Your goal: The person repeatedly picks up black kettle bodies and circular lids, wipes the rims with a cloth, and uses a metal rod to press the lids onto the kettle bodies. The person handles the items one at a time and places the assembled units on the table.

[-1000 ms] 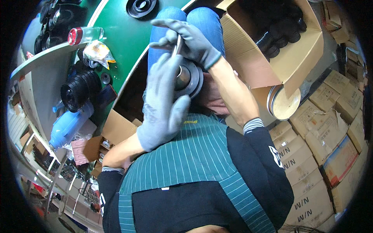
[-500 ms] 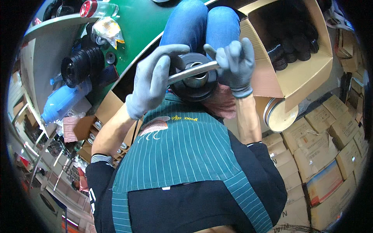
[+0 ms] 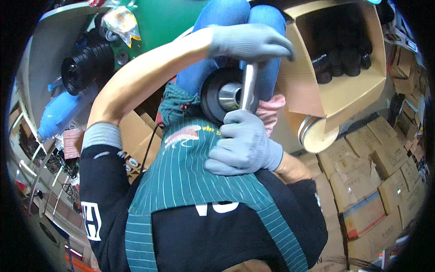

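A silvery metal bar (image 3: pixel 247 87) stands out lengthwise from my body, passing over a black round disc (image 3: pixel 210 97) in front of my lap. The disc has a shiny metal ring (image 3: pixel 229 96) at its centre, partly covered by the bar. In its grey glove, my right hand (image 3: pixel 242 143) is wrapped round the bar's near end, close to my chest. My left hand (image 3: pixel 251 43), gloved too, reaches across and closes over the far end, its fingers bent down to the right. The bar's far tip is hidden under that hand.
At the right stands an open cardboard box (image 3: pixel 353 97) holding several black round parts. Beside it sits a round pale-topped stool or drum (image 3: pixel 321 135). Stacked cartons (image 3: pixel 358 172) fill the lower right. A green table (image 3: pixel 163 22) at the left bears black ribbed spools (image 3: pixel 88 68) and a blue bottle (image 3: pixel 61 115).
The bar has swung from crosswise to pointing away from me. My right hand has come down toward my chest; my left has moved far and right over the other end.
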A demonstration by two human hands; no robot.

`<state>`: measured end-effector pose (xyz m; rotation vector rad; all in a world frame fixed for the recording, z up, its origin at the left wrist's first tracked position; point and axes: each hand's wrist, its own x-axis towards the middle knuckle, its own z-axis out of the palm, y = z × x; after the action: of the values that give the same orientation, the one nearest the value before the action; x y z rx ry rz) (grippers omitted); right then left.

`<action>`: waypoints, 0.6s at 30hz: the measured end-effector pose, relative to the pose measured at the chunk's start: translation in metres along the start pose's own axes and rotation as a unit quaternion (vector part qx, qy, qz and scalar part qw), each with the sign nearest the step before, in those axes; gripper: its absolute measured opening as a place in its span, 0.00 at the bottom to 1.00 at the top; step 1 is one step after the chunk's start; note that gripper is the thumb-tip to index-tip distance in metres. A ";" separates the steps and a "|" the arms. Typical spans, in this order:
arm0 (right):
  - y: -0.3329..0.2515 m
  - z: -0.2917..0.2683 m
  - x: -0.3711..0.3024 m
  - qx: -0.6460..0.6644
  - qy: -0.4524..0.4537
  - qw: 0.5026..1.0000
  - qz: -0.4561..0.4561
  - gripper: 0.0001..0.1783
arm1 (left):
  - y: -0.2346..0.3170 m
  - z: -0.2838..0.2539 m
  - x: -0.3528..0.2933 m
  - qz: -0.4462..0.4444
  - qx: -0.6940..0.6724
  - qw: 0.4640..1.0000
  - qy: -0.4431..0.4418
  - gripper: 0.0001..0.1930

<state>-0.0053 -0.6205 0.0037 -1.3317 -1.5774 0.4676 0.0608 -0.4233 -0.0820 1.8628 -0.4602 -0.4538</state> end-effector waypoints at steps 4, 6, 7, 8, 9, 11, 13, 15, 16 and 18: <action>-0.003 0.018 0.038 -0.066 -0.068 0.988 0.122 0.14 | 0.023 0.100 0.079 0.095 -0.151 0.963 -0.204 0.19; 0.004 0.010 0.050 -0.086 -0.069 0.983 0.145 0.15 | 0.024 0.111 0.088 0.101 -0.195 0.940 -0.260 0.18; 0.006 0.005 0.050 -0.100 -0.077 0.981 0.147 0.15 | 0.025 0.100 0.087 0.068 -0.211 0.937 -0.271 0.18; 0.009 0.003 0.049 -0.064 -0.053 0.983 0.161 0.15 | 0.027 0.089 0.087 0.035 -0.223 0.934 -0.276 0.18; 0.013 0.001 0.048 -0.027 -0.031 0.984 0.174 0.14 | 0.029 0.079 0.087 0.008 -0.220 0.935 -0.278 0.19; 0.015 -0.009 0.052 -0.025 -0.025 0.986 0.164 0.19 | 0.035 0.061 0.083 0.014 -0.213 0.952 -0.220 0.22; 0.016 -0.006 0.049 -0.015 0.029 0.991 0.129 0.23 | 0.031 0.051 0.074 0.091 -0.081 0.990 -0.066 0.23; 0.016 -0.006 0.045 0.113 0.088 0.980 0.140 0.29 | 0.016 0.031 0.060 0.172 -0.156 0.963 0.134 0.26; 0.023 -0.004 0.039 0.217 0.152 0.949 0.173 0.31 | 0.026 0.005 0.046 0.090 -0.162 0.970 0.159 0.24; 0.040 -0.006 0.040 0.441 0.313 0.824 0.170 0.38 | 0.012 -0.037 0.011 0.092 -0.170 0.954 0.230 0.20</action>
<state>0.0239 -0.5725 -0.0085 -0.8659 -0.4348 0.7601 0.0879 -0.4034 -0.0599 1.5092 -0.2183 0.0345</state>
